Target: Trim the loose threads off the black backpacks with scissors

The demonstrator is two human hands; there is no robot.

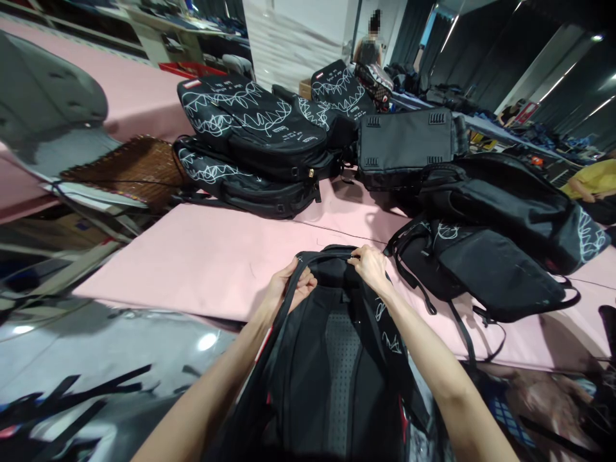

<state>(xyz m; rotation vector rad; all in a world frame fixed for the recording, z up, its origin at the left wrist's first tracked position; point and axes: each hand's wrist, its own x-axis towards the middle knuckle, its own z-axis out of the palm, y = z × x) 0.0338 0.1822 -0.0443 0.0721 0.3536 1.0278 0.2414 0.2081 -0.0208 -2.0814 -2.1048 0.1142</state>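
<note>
A black backpack [332, 359] with a mesh back panel and white scribble print stands upright against the near edge of the pink table [212, 256]. My left hand [289, 289] is closed around the bag's top left edge and shoulder strap. My right hand [370, 264] pinches the top seam near the zipper; the small piece between its fingers is too tiny to name.
Black backpacks are stacked at the back [250, 141] and piled on the right [491, 250]. A woven brown mat [129, 170] and a grey chair [48, 96] sit at left. A person [369, 45] stands far back; another person's yellow sleeve [594, 179] shows at right.
</note>
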